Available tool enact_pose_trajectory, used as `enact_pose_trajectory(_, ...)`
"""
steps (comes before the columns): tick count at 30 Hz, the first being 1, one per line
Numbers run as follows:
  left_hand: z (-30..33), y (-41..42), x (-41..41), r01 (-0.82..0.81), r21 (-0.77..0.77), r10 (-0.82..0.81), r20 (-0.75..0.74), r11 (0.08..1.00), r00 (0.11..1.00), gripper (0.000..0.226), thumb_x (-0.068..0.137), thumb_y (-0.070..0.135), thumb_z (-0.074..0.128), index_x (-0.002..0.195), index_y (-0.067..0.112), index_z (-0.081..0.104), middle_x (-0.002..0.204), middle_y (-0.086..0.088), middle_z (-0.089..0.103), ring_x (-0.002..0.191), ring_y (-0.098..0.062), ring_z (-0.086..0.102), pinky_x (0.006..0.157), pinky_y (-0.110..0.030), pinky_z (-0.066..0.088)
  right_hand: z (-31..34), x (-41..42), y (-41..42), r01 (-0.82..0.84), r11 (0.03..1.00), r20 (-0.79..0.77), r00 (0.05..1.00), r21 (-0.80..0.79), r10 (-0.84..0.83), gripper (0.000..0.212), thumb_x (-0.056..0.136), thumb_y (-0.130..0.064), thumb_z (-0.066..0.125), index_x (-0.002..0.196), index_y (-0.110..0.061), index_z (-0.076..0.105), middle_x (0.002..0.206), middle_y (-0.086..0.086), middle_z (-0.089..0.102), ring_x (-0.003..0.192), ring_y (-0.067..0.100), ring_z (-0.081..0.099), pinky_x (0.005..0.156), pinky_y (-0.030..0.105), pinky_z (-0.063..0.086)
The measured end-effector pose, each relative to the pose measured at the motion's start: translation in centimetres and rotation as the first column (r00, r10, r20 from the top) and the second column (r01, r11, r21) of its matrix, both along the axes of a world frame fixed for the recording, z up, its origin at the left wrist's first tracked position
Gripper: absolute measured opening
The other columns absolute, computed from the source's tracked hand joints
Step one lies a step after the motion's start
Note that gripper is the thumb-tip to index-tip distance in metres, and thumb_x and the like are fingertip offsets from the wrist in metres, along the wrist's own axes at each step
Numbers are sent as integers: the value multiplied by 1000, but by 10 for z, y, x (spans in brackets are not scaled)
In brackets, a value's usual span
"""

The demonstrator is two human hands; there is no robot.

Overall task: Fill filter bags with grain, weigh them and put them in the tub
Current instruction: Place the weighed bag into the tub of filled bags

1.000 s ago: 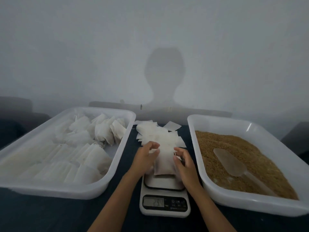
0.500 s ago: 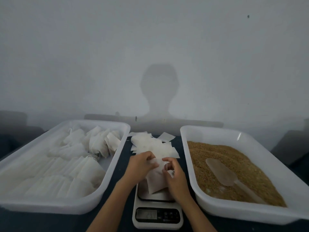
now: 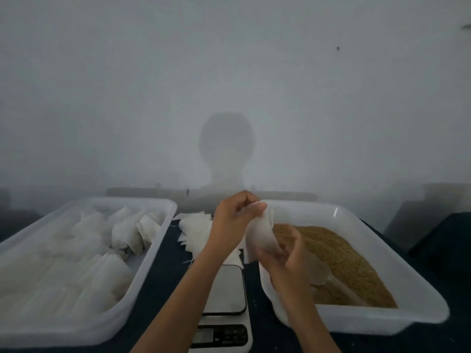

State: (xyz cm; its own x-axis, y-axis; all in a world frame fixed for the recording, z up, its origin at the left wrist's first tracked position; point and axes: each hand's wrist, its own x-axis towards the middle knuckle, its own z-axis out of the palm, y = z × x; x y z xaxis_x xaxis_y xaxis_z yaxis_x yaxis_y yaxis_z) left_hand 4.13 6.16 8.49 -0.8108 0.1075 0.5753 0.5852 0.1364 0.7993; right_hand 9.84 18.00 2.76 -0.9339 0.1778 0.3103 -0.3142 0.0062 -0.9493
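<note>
Holding one empty filter bag [image 3: 260, 235] pinched between left hand [image 3: 233, 220] and right hand [image 3: 285, 253]; unfilled, unweighed; tub [image 3: 163, 207] already holds many.

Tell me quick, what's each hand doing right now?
Left hand: pinches the top of an empty filter bag.
Right hand: fingers curled on the same bag's lower part.

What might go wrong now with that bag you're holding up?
The bag is thin and limp, pinched at its top by the left hand and held lower down by the right hand. It may not open well, so grain could spill onto the table or the scale. A hard tug might tear it.
</note>
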Motion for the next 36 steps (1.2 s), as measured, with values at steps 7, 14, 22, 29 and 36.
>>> enact_pose_trajectory(7, -19, 65, -7, 53, 226, -74, 85, 973, 994, 21, 93, 13, 57, 72, 10, 56, 68, 2, 54, 65, -9, 48, 63, -19, 38, 5, 1, 70, -30, 943, 213, 971, -330, 106, 37, 77, -6, 67, 113, -5, 58, 94, 12, 71, 74, 21, 72, 55, 30, 57)
enact_pose_trajectory(14, -59, 84, -15, 73, 68, -88, 249, 995, 965, 21, 93, 22, 57, 73, 18, 54, 71, 6, 53, 67, -3, 48, 66, -17, 40, -3, -5, 120, 61, 998, 193, 979, -5, -59, 29, 85, -7, 64, 112, -15, 59, 100, 7, 69, 75, 18, 70, 52, 28, 54)
enact_pose_trajectory(22, -69, 83, -20, 105, -74, -72, 358, 992, 931, 19, 93, 19, 55, 75, 16, 53, 77, 3, 53, 76, -11, 49, 74, -23, 40, -11, -10, 131, 175, 958, 102, 974, 228, -202, 26, 85, -10, 65, 110, -16, 60, 100, 2, 68, 85, 22, 66, 61, 39, 58)
enact_pose_trajectory(29, -68, 83, -19, 119, -144, -55, 389, 982, 919, 25, 93, 11, 53, 69, 18, 48, 86, -10, 58, 84, -23, 55, 81, -33, 44, -12, -13, 130, 247, 927, -22, 968, 283, -251, 16, 86, -11, 64, 99, -20, 61, 93, 0, 68, 74, 13, 65, 53, 26, 53)
enact_pose_trajectory(36, -65, 84, -18, 145, -163, -71, 390, 976, 918, 28, 94, 10, 51, 69, 19, 46, 82, -5, 56, 77, -18, 53, 75, -29, 43, -15, -12, 131, 242, 936, -25, 970, 256, -244, 13, 87, -12, 62, 99, -18, 62, 87, 1, 68, 65, 12, 63, 48, 20, 48)
